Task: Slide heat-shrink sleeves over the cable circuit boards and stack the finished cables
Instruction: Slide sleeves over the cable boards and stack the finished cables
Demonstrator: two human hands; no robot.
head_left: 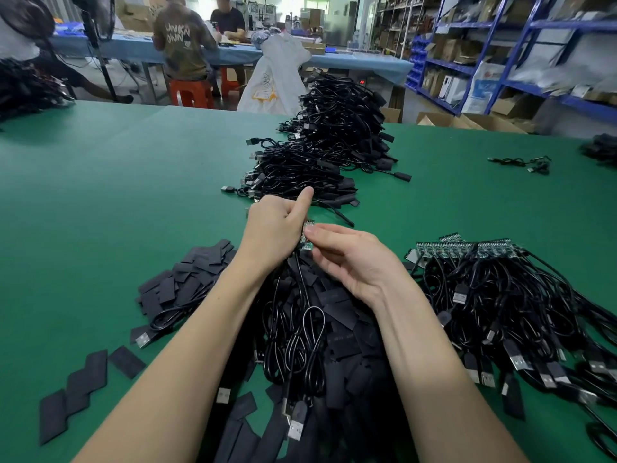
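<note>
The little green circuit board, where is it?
In the head view, the circuit board sits mid-table, pinched between both hands, just below the finished cable stack.

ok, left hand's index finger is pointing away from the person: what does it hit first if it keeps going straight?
Likely the stack of finished cables straight ahead; the left hand has its fingertip right at the near edge. Whether it already touches is unclear, since depth is hard to judge.

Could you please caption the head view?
Both hands hold a bare circuit board above loose black sleeves.
</note>
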